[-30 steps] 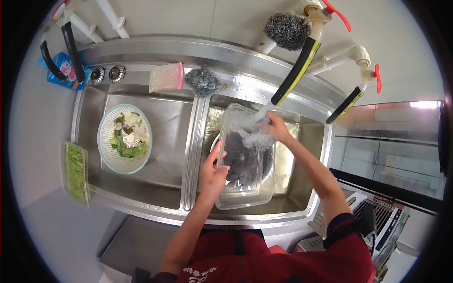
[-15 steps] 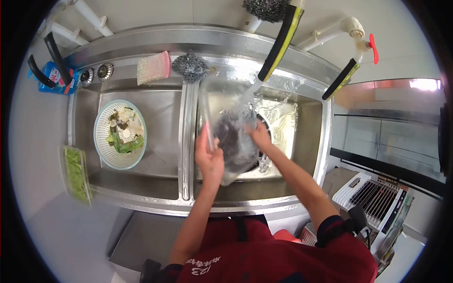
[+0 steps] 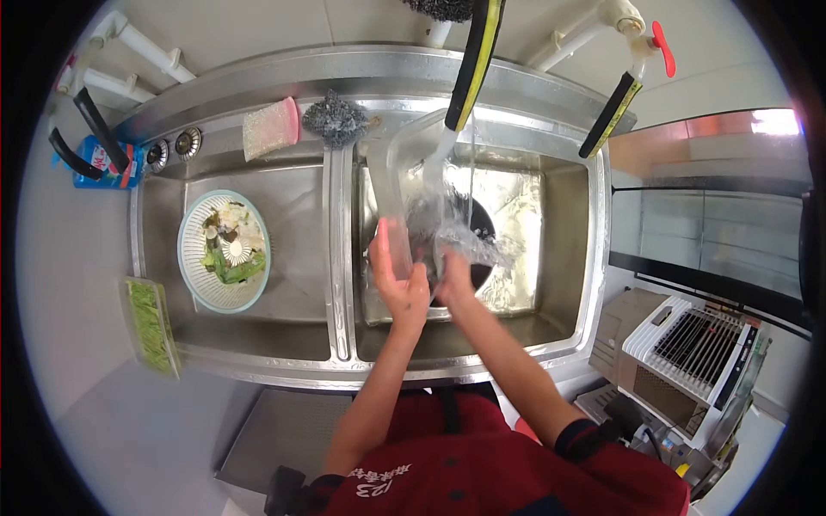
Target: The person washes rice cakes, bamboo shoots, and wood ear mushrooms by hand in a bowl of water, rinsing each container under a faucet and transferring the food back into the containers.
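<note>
My left hand (image 3: 403,282) grips the side of a clear plastic container (image 3: 390,185), fingers along its outer left wall. The container is tipped on its side over the right sink basin (image 3: 559,258). Water runs into it from a tap with a black-and-yellow sleeve (image 3: 478,60). My right hand (image 3: 454,273) is at the container's right side, smeared by motion, its fingers hidden in splashing water. Behind and below both hands, a round black vessel (image 3: 483,222) stands in the basin, partly covered by the container.
In the left basin sits a pale strainer basket (image 3: 191,258) with vegetable scraps. A steel scourer (image 3: 334,119) and a pink-edged sponge (image 3: 274,129) lie on the back ledge. A tray of greens (image 3: 151,325) is at left, a blue bottle (image 3: 107,159) behind. A white slatted appliance (image 3: 688,344) stands right.
The container has turned more onto its side. My right hand has moved left and nearer to my left hand, and water now splashes out to the right. The view has shifted slightly.
</note>
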A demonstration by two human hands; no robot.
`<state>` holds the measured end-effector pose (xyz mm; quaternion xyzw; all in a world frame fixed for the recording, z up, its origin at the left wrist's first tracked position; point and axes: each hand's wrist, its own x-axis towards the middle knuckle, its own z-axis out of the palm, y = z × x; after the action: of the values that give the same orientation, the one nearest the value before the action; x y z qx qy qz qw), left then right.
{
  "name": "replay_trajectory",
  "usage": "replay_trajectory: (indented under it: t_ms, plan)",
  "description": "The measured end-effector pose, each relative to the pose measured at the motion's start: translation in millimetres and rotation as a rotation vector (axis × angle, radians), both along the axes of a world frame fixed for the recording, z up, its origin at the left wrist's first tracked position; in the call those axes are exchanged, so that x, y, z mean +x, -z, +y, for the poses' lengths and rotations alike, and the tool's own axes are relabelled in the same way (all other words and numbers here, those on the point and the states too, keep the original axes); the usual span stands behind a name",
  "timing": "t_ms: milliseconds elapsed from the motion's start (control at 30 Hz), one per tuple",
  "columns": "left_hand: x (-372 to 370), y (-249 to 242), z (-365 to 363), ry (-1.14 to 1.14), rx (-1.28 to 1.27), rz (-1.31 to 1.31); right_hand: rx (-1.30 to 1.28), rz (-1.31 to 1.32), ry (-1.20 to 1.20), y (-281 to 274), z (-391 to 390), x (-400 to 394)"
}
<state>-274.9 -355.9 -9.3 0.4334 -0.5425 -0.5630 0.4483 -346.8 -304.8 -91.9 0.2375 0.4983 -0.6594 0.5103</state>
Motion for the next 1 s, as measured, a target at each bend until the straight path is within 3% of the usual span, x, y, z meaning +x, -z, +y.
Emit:
replay_trajectory:
  t_ms: [100, 167, 233, 267, 333, 367, 433, 467, 500, 567, 633, 700, 767, 833, 867, 900, 933, 1000]
  plan:
    - [-12, 7, -1, -0.110, 0.083, 0.032, 0.060, 0.091, -0.003, -49, 5, 41]
    - [-2, 4, -9, -0.071, 0.188, 0.167, 0.033, 0.392, -0.090, -48, 23, 28]
    - [22, 10, -33, 0.025, 0.406, 0.534, 0.211, 0.753, -0.441, -49, 39, -28]
    - [37, 7, -54, 0.029, 0.407, 0.529, 0.262, 0.793, -0.541, -62, 38, -53]
    - [60, -2, -96, 0.365, 0.647, 1.077, 0.273, 1.001, -0.704, -77, 32, -104]
    - [56, 2, -98, 0.368, 0.646, 1.073, 0.225, 1.178, -0.761, -78, 25, -123]
    - [42, 12, -101, 0.536, 0.603, 0.447, 0.327, 1.223, -0.766, -94, 2, -139]
    - [18, 4, -86, 0.272, 0.600, 0.332, 0.288, 1.219, -0.408, -73, -7, -134]
    - [14, 7, -77, 0.279, 0.598, 0.339, 0.197, 1.021, -0.003, -51, -12, -125]
    - [14, 17, -60, 0.104, 0.549, 0.307, 0.092, 0.675, 0.366, -35, -17, -102]
    - [12, 18, -43, 0.012, 0.629, 0.316, 0.239, 0.474, 0.132, -20, -15, -72]
    - [-9, 25, -28, -0.140, 0.446, 0.498, 0.126, 0.542, 0.134, -30, -24, -9]
    - [-20, 15, -25, -0.088, 0.312, 0.364, -0.015, 0.301, 0.247, -8, -20, 26]
    - [-22, 13, -23, -0.045, 0.190, 0.215, 0.013, 0.223, 0.123, 7, -16, 8]
    - [-14, 11, -23, -0.075, 0.268, 0.244, 0.192, 0.450, -0.128, 7, -18, -21]
    - [-9, 8, -20, -0.082, 0.267, 0.241, 0.175, 0.360, -0.028, -13, -35, -50]
    - [-4, 3, -15, -0.113, 0.312, 0.265, 0.004, 0.187, -0.091, 31, -31, -89]
    - [3, 10, -12, -0.157, 0.277, 0.302, 0.110, 0.197, -0.071, 32, -41, -99]
